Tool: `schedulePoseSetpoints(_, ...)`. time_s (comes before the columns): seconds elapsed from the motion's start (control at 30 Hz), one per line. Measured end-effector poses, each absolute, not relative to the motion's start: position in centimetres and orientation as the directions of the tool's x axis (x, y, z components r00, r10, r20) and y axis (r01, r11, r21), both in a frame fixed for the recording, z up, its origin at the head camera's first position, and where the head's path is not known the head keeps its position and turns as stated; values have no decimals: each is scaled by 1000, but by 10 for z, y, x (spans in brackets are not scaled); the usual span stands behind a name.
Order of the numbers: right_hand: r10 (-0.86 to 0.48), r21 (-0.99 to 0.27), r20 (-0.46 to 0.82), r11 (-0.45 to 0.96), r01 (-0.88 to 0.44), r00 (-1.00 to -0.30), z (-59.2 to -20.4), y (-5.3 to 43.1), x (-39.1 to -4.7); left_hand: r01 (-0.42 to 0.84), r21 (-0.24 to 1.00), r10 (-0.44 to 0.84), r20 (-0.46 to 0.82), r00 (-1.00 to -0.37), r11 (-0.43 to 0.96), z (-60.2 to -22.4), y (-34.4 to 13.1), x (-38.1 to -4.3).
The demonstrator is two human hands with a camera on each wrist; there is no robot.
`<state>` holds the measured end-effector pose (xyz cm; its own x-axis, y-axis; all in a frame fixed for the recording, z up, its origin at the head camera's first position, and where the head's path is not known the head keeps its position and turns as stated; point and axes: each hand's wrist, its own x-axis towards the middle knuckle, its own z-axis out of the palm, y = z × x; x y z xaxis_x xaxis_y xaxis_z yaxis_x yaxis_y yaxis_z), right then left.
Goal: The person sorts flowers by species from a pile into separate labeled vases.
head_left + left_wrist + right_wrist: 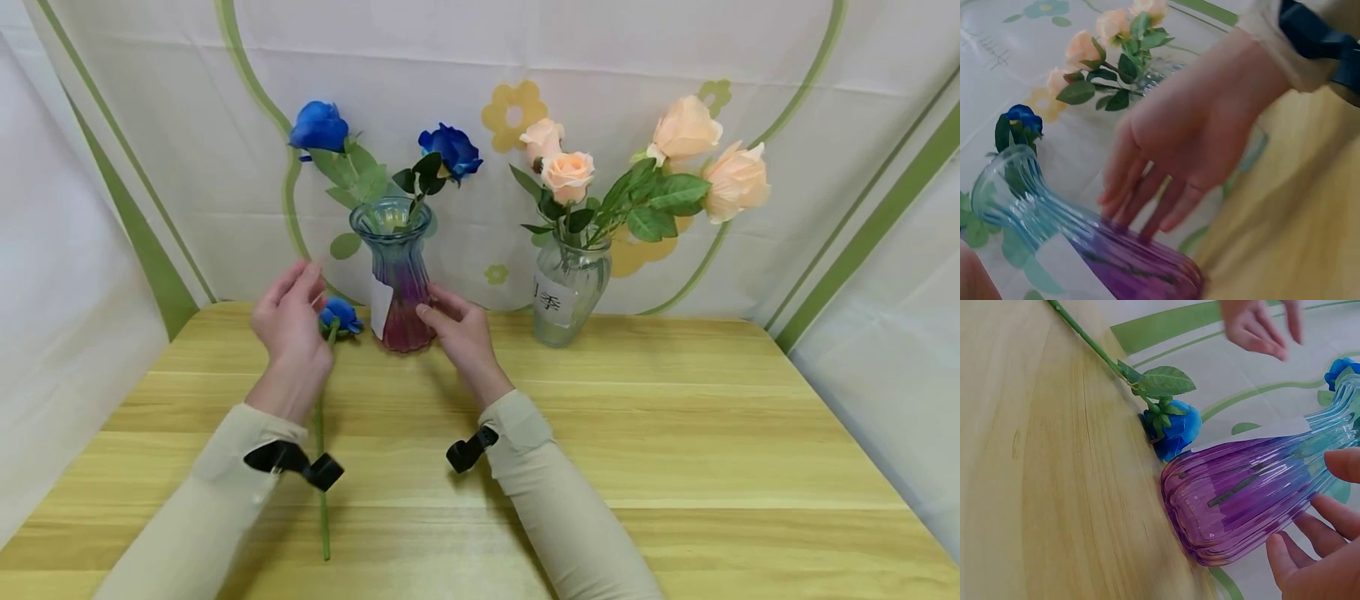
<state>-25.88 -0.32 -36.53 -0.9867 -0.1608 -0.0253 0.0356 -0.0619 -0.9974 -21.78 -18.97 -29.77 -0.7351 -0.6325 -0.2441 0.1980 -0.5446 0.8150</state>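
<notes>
A glass vase (pixel 402 292), blue-green above and purple below, stands upright near the table's back edge. Two blue roses, a left one (pixel 319 127) and a right one (pixel 451 152), rise from it. My right hand (pixel 463 333) is at the vase's right side, its fingertips touching or very near the glass; in the right wrist view its fingers (pixel 1319 534) are spread and relaxed. My left hand (pixel 294 321) hovers left of the vase, holding nothing, fingers loosely bent. Beneath it, another blue rose (pixel 341 317) lies on the table, its stem toward me.
To the right stands a clear vase (pixel 573 287) with a white label and several peach roses (pixel 567 177). A white label (pixel 381 307) is on the coloured vase. Behind the wooden table (pixel 675 450) hangs a printed cloth (pixel 420 50).
</notes>
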Motion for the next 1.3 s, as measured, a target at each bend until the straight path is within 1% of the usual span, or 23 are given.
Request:
schedulePoseSetpoints(0.13,-157,-998,-30,-58,39,-987,-365,-3,-259,146,819,-633,-302,-713,-555,-315,-205,-199)
schedulePoseSetpoints(0.3,-159,-997,-41,-64,52,-986,-366,-4,-259,81,854,-641,-318,-699,-513,-335,-218,-178)
schedulePoseSetpoints(0.53,-162,-996,-42,-69,54,-986,-366,-4,-259,-27,890,-621,-340,-707,-456,-357,-226,-157)
schedulePoseSetpoints(0.73,-170,-996,-37,-75,50,-985,-366,-2,-257,-140,905,-597,-375,-709,-403,-372,-228,-149)
schedulePoseSetpoints(0.83,-171,-996,-37,-72,50,-985,-366,-2,-257,-165,917,-605,-367,-706,-364,-378,-226,-146)
schedulePoseSetpoints(1.1,-172,-997,-35,-68,48,-984,-365,-1,-257,-284,941,-573,-336,-748,-181,-388,-224,-142)
schedulePoseSetpoints(1.3,-171,-997,-32,-65,43,-985,-365,-2,-258,-344,934,-552,-337,-763,-96,-389,-227,-141)
